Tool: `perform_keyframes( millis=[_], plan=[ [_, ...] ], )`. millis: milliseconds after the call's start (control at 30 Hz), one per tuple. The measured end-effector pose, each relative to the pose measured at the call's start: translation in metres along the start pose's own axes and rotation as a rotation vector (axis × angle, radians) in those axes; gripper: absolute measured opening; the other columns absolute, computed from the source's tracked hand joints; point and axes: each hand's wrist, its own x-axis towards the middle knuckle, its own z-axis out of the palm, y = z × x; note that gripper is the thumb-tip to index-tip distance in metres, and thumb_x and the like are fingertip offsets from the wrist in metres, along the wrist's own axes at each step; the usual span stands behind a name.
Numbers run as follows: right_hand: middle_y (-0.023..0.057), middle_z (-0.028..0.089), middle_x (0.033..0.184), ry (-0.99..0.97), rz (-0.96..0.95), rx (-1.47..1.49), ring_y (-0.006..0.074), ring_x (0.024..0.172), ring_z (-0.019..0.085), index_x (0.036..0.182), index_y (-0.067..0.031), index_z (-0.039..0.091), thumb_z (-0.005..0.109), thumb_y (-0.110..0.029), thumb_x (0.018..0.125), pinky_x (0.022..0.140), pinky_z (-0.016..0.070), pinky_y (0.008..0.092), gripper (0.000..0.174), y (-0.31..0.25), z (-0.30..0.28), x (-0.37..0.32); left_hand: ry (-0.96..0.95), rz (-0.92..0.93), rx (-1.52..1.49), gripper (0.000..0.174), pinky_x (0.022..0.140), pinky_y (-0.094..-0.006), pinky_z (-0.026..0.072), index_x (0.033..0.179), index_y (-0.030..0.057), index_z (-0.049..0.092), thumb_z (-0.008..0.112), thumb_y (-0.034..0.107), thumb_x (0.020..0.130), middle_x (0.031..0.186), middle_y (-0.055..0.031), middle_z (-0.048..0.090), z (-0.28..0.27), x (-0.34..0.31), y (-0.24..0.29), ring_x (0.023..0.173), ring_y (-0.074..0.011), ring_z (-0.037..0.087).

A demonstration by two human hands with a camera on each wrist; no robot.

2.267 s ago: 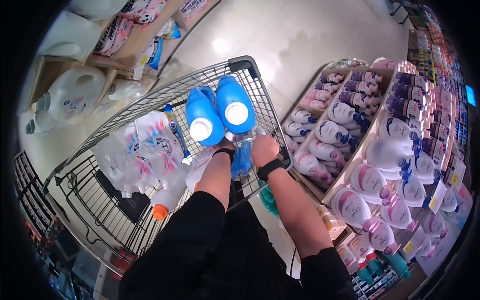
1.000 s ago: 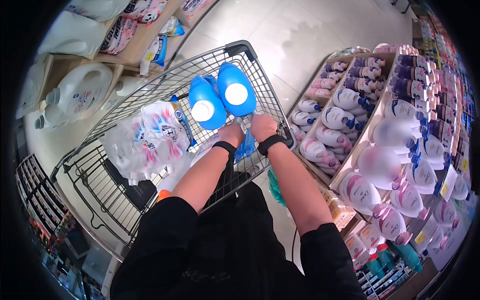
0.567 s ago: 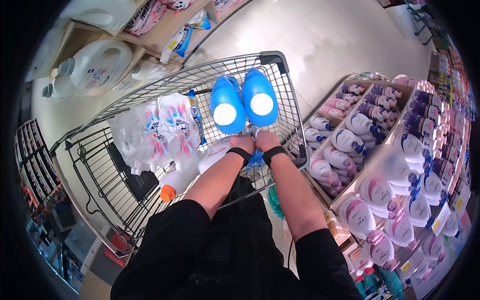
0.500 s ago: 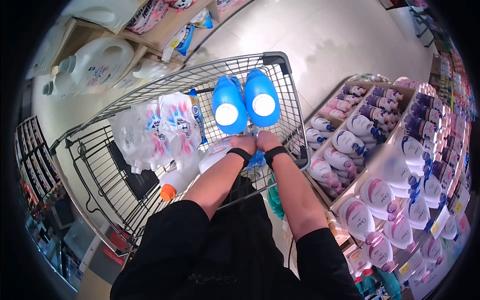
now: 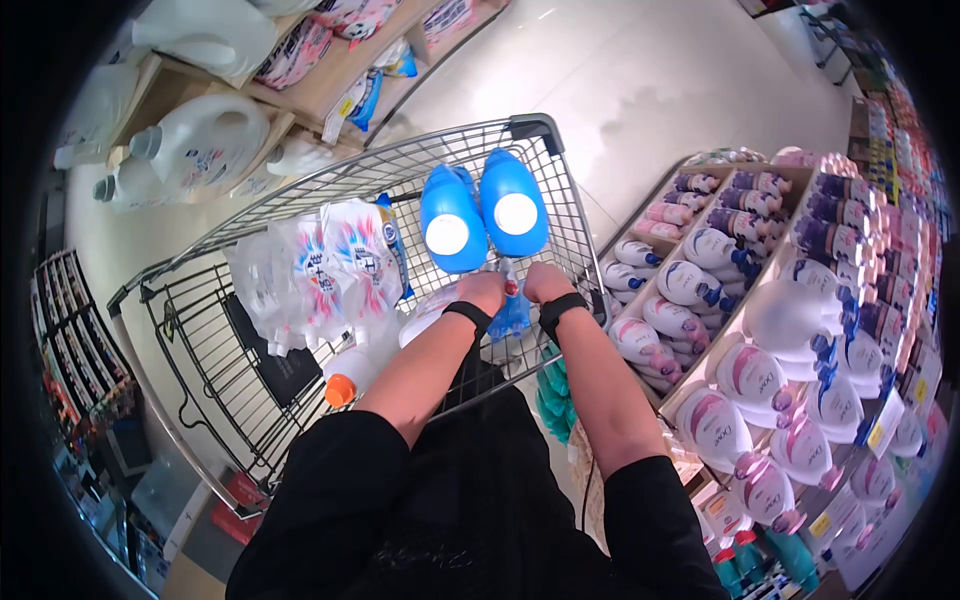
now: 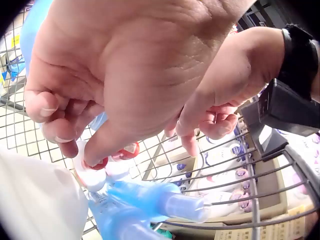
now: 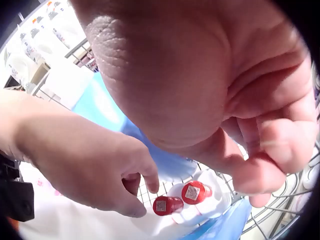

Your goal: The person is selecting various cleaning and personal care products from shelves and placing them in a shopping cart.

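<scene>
Inside the shopping cart [image 5: 340, 165], my left hand [image 5: 483, 290] and right hand [image 5: 545, 282] hover with a narrow gap between them. Two small red caps [image 7: 168, 205] stand below the hands on pale bottles. My left hand [image 7: 85, 157] has its thumb and fingers apart beside them. In the left wrist view, its thumb tip overlaps one red cap [image 6: 95, 162]; contact is unclear. My right hand [image 7: 200, 65] has loosely bent fingers with nothing visible in them. Clear blue bottles [image 6: 140, 197] lie under both hands.
Two big blue bottles [image 5: 513, 205] stand at the cart's far end. White bagged packs [image 5: 350, 265] and an orange-capped bottle [image 5: 340, 390] lie at left. A bin of white pump bottles [image 5: 712, 425] flanks the cart at right; shelves with large jugs [image 5: 215, 145] are at upper left.
My hands have moved apart from their close position, the right one shifting rightward. A red cap now shows between them, and more of the blue bottles is visible.
</scene>
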Motion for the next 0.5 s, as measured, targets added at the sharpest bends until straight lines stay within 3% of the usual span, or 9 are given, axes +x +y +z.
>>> perform_keyframes(
  millis=[33,100,133,267,300,367,433,467,500],
  plan=[
    [0.0227,0.068,0.099,0.020,0.010,0.011,0.0369,0.097,0.066,0.093,-0.0014,0.071,0.063,-0.013,0.078,0.083,0.0537,0.0433,0.021,0.001,-0.008,-0.011,0.005,0.008,-0.018,0.026,0.085,-0.0396,0.0526,0.106,0.0091,0.071,0.056,0.017,0.086,0.113,-0.0106,0.068,-0.007,-0.009,0.006,0.108,-0.0284,0.065],
    [0.0265,0.068,0.081,0.084,-0.019,0.176,0.0379,0.070,0.069,0.086,0.0078,0.067,0.059,-0.009,0.076,0.067,0.0555,0.0440,0.021,-0.001,-0.025,-0.038,0.075,0.092,-0.009,0.024,0.083,-0.0411,0.0531,0.102,0.0090,0.072,0.058,0.019,0.084,0.108,-0.0132,0.069,0.006,-0.004,-0.003,0.103,-0.0298,0.066],
    [0.0264,0.067,0.077,0.192,-0.137,0.222,0.0373,0.063,0.068,0.084,0.0083,0.067,0.059,-0.008,0.076,0.063,0.0550,0.0452,0.020,0.001,-0.030,-0.055,0.104,0.131,0.013,0.023,0.081,-0.0423,0.0536,0.098,0.0081,0.072,0.059,0.020,0.083,0.103,-0.0145,0.070,0.005,-0.010,-0.005,0.098,-0.0320,0.067],
    [0.0249,0.064,0.075,0.662,-0.309,0.285,0.0416,0.071,0.065,0.083,-0.0009,0.064,0.061,-0.010,0.072,0.066,0.0528,0.0511,0.014,0.000,-0.020,-0.139,0.297,0.248,0.099,0.019,0.075,-0.0466,0.0535,0.088,0.0065,0.071,0.065,0.020,0.076,0.088,-0.0198,0.069,-0.004,-0.035,0.004,0.087,-0.0379,0.067],
    [0.0260,0.064,0.075,0.674,-0.219,0.385,0.0428,0.071,0.064,0.085,0.0000,0.063,0.058,-0.009,0.076,0.066,0.0520,0.0518,0.013,-0.001,-0.016,-0.168,0.306,0.309,0.116,0.022,0.074,-0.0479,0.0526,0.087,0.0043,0.069,0.067,0.023,0.077,0.086,-0.0207,0.069,-0.002,-0.029,0.004,0.085,-0.0390,0.067],
    [0.0257,0.063,0.075,0.789,-0.300,0.559,0.0436,0.071,0.062,0.087,0.0001,0.061,0.055,-0.010,0.082,0.066,0.0505,0.0517,0.013,0.012,0.006,-0.219,0.410,0.566,-0.085,0.023,0.068,-0.0469,0.0513,0.087,0.0021,0.067,0.066,0.024,0.081,0.083,-0.0208,0.068,-0.020,-0.080,0.037,0.077,-0.0402,0.066],
    [0.0240,0.062,0.074,0.823,-0.291,0.687,0.0435,0.071,0.061,0.088,-0.0004,0.060,0.053,-0.012,0.086,0.066,0.0482,0.0518,0.014,0.034,0.038,-0.258,0.376,0.588,-0.221,0.019,0.058,-0.0382,0.0489,0.088,-0.0002,0.064,0.062,0.018,0.087,0.074,-0.0153,0.067,-0.017,-0.111,0.076,0.063,-0.0291,0.065],
    [0.0240,0.062,0.074,0.873,-0.247,0.714,0.0435,0.071,0.061,0.088,-0.0004,0.060,0.053,-0.012,0.086,0.066,0.0482,0.0518,0.014,0.043,0.052,-0.275,0.353,0.640,-0.179,0.019,0.058,-0.0382,0.0489,0.088,-0.0002,0.064,0.062,0.018,0.087,0.074,-0.0153,0.067,-0.014,-0.133,0.098,0.063,-0.0291,0.065],
    [0.0231,0.062,0.074,0.904,-0.256,0.784,0.0429,0.071,0.061,0.089,-0.0006,0.060,0.053,-0.013,0.087,0.066,0.0475,0.0514,0.014,0.054,0.067,-0.295,0.320,0.732,-0.302,0.015,0.055,-0.0330,0.0464,0.089,-0.0003,0.064,0.061,0.015,0.088,0.070,-0.0110,0.065,-0.007,-0.159,0.122,0.060,-0.0209,0.061]
  ],
)
